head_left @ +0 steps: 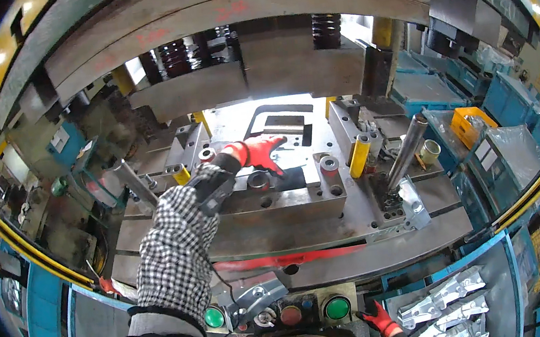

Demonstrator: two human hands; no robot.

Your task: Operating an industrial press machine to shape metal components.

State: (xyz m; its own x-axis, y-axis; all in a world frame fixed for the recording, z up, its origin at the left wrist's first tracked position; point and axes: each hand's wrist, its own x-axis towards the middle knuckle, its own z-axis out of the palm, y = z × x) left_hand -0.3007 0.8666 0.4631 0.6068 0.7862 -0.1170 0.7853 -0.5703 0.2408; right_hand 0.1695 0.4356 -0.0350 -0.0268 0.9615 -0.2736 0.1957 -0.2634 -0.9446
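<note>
My left hand (256,154), in a red glove with a checkered sleeve, reaches over the lower die block (287,201) in the press. Its fingers are spread above the bright die surface. I see nothing gripped in it, though its palm side is hidden. My right hand (380,321), in a red glove with black fingertips, is low at the right, fingers apart. It is beside the green push button (337,307) of the control panel and left of several silver metal brackets (438,303). A similar metal bracket (258,294) lies across the panel's left part.
The upper press die (246,80) hangs above my left hand. Steel guide posts (408,151) and yellow cylinders (359,156) flank the die. Another metal bracket (414,203) rests at the bed's right. An orange crate (472,122) stands among blue carts at the right.
</note>
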